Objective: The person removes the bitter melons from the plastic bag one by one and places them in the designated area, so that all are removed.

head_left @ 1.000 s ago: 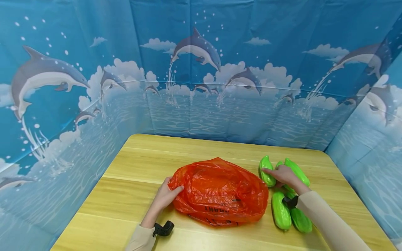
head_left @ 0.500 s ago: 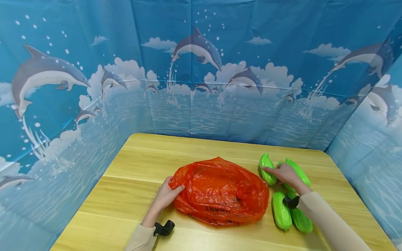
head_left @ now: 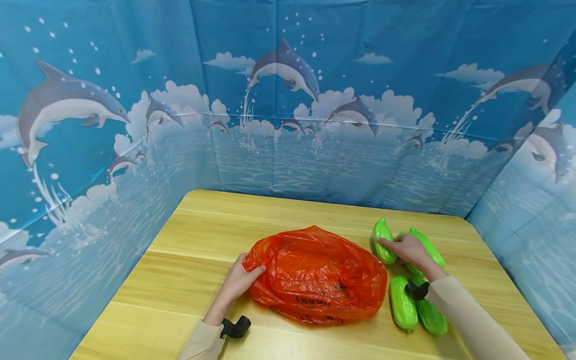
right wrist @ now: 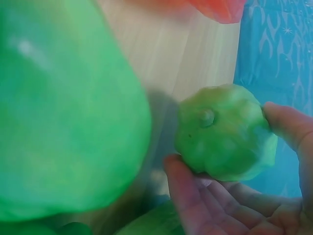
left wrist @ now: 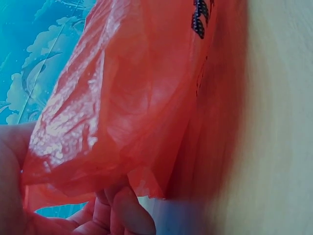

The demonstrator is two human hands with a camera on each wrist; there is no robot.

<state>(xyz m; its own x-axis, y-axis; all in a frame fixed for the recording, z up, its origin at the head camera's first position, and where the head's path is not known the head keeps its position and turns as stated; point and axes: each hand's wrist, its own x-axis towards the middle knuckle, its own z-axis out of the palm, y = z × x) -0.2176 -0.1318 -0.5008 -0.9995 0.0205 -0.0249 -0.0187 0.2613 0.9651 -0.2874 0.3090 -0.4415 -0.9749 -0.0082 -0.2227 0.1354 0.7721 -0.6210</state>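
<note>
With thumb and curled fingers, my left hand (head_left: 236, 278) grips the left rim of a thin red plastic bag (head_left: 310, 300). The bag lies mouth-up on the table, with dark lettering on its near side. In the left wrist view the fingers (left wrist: 129, 210) bend beneath the bag's film. To the right of the bag, my right hand (head_left: 413, 251) holds a glossy light-green bitter melon (head_left: 382, 234) between thumb and fingers. The right wrist view shows that melon's lumpy end (right wrist: 222, 139) with a small stem nub. It appears tilted up off the table.
Several more green melons lie around the right hand: one behind it (head_left: 427, 246), two nearer the front (head_left: 403, 305) (head_left: 432, 316), others partly hidden by the hand. The wooden table (head_left: 171, 280) has a dolphin-print curtain (head_left: 288, 165) along its back and sides.
The right hand has raised the far tip of the bitter melon slightly and shifted it a little away. The left hand keeps its grip on the bag.
</note>
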